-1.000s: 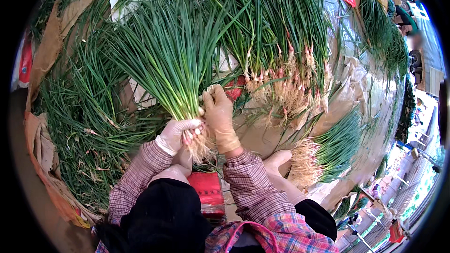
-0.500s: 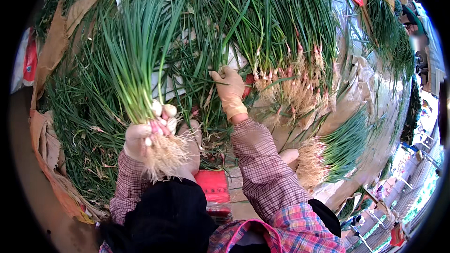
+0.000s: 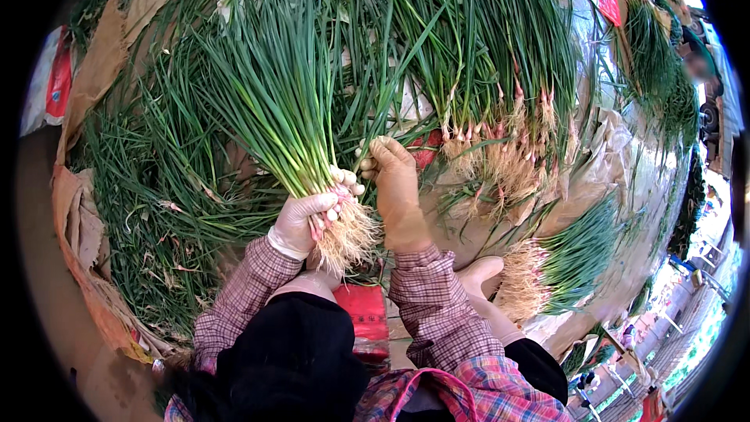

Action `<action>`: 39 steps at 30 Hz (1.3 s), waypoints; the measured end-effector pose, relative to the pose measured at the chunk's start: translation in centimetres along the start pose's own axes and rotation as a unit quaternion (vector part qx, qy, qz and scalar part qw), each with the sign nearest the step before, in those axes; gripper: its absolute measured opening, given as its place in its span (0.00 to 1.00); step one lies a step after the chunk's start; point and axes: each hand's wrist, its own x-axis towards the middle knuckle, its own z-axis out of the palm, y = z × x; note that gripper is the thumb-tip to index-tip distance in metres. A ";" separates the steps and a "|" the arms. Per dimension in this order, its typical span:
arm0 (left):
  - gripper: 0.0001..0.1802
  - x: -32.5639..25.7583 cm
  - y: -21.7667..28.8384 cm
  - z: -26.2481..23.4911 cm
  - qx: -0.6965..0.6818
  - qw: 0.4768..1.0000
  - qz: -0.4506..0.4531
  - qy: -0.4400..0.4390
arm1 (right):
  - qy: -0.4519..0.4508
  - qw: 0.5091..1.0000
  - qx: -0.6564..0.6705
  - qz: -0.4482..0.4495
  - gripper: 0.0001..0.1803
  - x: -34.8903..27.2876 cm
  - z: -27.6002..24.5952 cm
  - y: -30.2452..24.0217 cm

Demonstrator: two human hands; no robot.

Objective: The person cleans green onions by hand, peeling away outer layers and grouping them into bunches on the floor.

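Observation:
My left hand point(image 3: 298, 223), in a pale glove, is wrapped round a thick bunch of spring onions point(image 3: 293, 109). Their long green leaves fan up and away from me, while the pinkish-white bulbs and tangled roots point(image 3: 348, 234) hang below the fist. Just right of the bulbs is my gloved right hand point(image 3: 397, 180), its fingers bent together in a pinch beside the stems. A green leaf runs down toward those fingertips, but what they hold I cannot make out.
Loose leaves and discarded stalks point(image 3: 148, 211) lie heaped on the left. Unbundled spring onions point(image 3: 500, 55) lie at the far right, with a neat bundle point(image 3: 558, 262) nearer me. A red package point(image 3: 363, 312) is between my legs. Brown sacking point(image 3: 82, 227) edges the left side.
My left hand has carried the bunch rightward, tilting its leaves to the left. My right hand has drawn nearer and lower, and now pinches close beside the bulbs.

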 end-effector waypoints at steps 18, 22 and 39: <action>0.22 -1.2 0.9 1.4 0.144 0.984 -0.098 0.046 | 0.020 0.948 -0.283 -0.143 0.08 -1.7 1.3 0.4; 0.21 -1.0 0.8 1.5 0.093 0.993 -0.033 0.059 | -0.027 0.991 -0.126 -0.036 0.08 -1.2 0.2 0.0; 0.41 -5.3 5.5 -2.2 -0.093 0.990 0.090 0.051 | 0.139 0.509 -0.750 -0.398 0.13 17.1 4.0 -15.0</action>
